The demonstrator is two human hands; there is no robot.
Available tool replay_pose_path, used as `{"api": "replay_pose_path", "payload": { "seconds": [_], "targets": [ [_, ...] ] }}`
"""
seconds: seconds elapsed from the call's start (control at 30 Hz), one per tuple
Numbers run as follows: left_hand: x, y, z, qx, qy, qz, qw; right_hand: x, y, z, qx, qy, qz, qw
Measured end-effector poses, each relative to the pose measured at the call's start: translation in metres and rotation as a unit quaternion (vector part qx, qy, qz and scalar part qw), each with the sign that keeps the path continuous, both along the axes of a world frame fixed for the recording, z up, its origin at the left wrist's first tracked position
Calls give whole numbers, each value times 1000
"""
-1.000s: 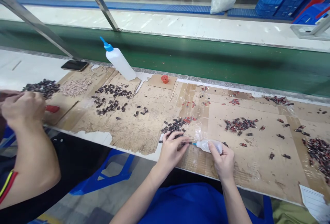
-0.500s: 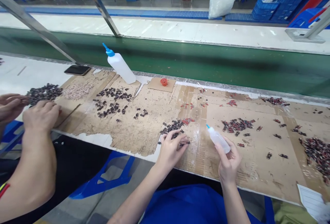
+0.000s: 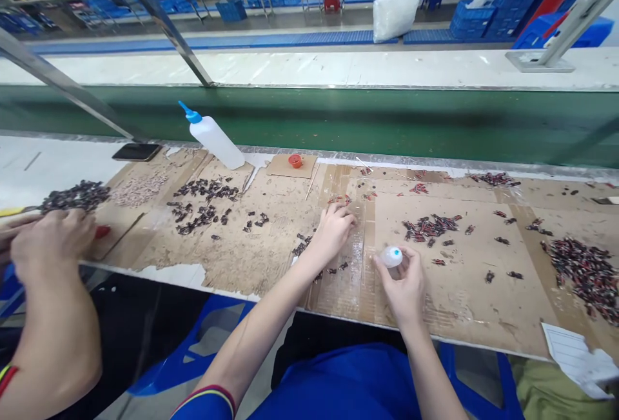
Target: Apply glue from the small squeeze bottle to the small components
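My right hand (image 3: pixel 405 281) grips a small translucent squeeze bottle (image 3: pixel 391 257), its blue tip tilted up toward me. My left hand (image 3: pixel 334 233) reaches palm down over the cardboard, fingers bent and slightly apart, covering part of a pile of small black parts (image 3: pixel 302 246). Just beyond its fingertips lie a few small red parts (image 3: pixel 338 199); whatever is under the palm is hidden. Beside my right hand is a heap of red-and-black pieces (image 3: pixel 431 228), with several single ones scattered around it.
A large white bottle with a blue nozzle (image 3: pixel 217 142) leans at the back left, near a red cap (image 3: pixel 294 160). A phone (image 3: pixel 137 151) lies farther left. A co-worker's hands (image 3: pixel 53 239) are at the left. A large red-and-black heap (image 3: pixel 583 275) lies right.
My left hand has moved forward from the black pile toward the red parts. The small bottle in my right hand has swung from leaning left to pointing up at me. The view has shifted.
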State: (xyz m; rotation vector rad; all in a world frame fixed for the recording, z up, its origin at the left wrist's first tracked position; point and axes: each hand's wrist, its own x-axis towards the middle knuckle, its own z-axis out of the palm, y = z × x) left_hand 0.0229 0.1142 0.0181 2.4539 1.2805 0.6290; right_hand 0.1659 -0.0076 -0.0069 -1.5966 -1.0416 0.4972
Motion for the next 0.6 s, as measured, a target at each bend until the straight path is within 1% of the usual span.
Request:
{"api": "replay_pose_path", "payload": {
  "seconds": [0.1,0.17,0.2,0.27,0.3,0.33,0.37,0.4,0.47,0.53,0.6],
  "targets": [
    [-6,-3,1,5,-22,-7,1000,-3,1,1,-29,-57,-33,997],
    [-13,-9,6,6,-55,-10,998,-4,-1,3,-12,-94,-58,994],
    [-16,-13,9,6,-76,-15,997,-5,-4,4,10,-113,-73,991],
    [-23,-25,15,3,-121,-35,992,-7,-13,8,78,-155,-101,980],
    [-26,-33,17,0,-143,-45,989,-8,-19,11,113,-169,-104,974],
    [-28,-41,18,-3,-162,-50,985,-11,-24,14,138,-171,-92,971],
    [-30,-51,19,-7,-178,-50,983,-14,-29,17,146,-153,-64,975],
    [-32,-60,18,-11,-190,-45,981,-18,-32,20,133,-117,-24,984],
    [-33,-78,14,-9,-206,-39,978,-28,-35,26,74,-14,51,996],
    [-33,-93,8,14,-220,-42,975,-36,-33,29,21,88,94,991],
    [-34,-103,3,47,-231,-37,971,-42,-30,29,-4,160,110,981]
  ]
}}
